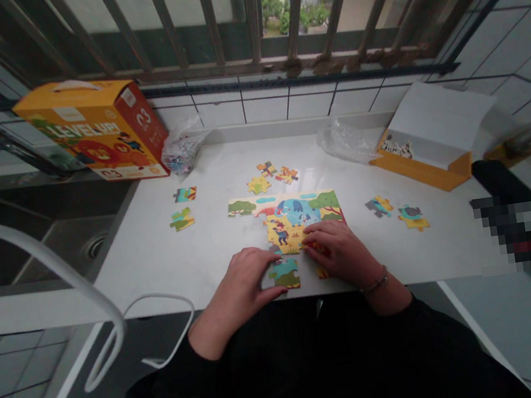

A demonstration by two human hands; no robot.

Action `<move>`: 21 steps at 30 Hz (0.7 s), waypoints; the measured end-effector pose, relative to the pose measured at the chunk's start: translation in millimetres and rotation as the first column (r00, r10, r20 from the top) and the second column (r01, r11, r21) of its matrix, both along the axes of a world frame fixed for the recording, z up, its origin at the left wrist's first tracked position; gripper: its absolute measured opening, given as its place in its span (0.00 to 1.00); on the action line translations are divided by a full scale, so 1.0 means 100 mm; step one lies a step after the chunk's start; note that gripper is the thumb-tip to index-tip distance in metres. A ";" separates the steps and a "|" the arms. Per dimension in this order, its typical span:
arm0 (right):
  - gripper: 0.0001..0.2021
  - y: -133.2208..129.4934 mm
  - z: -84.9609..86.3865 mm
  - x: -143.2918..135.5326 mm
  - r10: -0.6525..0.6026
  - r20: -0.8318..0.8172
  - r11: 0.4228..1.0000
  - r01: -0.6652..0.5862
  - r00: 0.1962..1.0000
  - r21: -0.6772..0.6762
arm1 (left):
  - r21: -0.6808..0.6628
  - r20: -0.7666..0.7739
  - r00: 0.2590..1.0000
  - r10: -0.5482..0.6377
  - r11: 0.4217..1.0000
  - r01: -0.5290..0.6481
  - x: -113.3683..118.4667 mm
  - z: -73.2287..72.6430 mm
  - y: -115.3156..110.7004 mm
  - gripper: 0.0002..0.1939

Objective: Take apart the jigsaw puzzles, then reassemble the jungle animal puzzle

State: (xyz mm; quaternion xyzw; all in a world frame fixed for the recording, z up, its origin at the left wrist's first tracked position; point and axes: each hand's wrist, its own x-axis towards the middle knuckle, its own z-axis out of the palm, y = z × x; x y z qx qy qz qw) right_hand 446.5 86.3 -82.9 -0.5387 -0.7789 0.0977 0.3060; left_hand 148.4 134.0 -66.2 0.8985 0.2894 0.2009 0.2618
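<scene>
A partly joined colourful jigsaw (pixel 292 216) lies on the white counter (pixel 178 251) in front of me. My left hand (pixel 245 281) rests flat at its lower left, fingertips touching a blue-green puzzle piece (pixel 286 273). My right hand (pixel 339 251) presses down on the jigsaw's lower right corner, covering the pieces there. Loose pieces lie around: two at the left (pixel 182 207), three behind the jigsaw (pixel 269 175), two at the right (pixel 398 210).
An orange puzzle box (pixel 98 130) stands at the back left beside a plastic bag of pieces (pixel 182 148). An open box with a white lid (pixel 429 136) and crumpled plastic (pixel 343 138) sit back right. A sink (pixel 53 235) lies left; a barred window behind.
</scene>
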 end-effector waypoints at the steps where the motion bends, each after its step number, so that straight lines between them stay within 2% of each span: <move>1: 0.03 0.00 0.00 0.00 0.000 0.000 1.000 0.000 1.000 0.001 | 0.003 0.000 1.000 -0.006 1.000 0.006 -0.01 0.00 0.00 0.27; 11: 0.04 0.00 -0.01 0.01 0.000 -0.005 1.000 0.000 1.000 -0.006 | 0.032 -0.049 0.999 -0.007 0.999 0.009 -0.22 0.11 0.15 0.22; 21: 0.03 0.00 -0.01 0.00 -0.002 0.004 1.000 0.002 1.000 -0.001 | 0.038 -0.083 0.996 -0.016 0.999 0.019 -0.31 0.12 0.21 0.20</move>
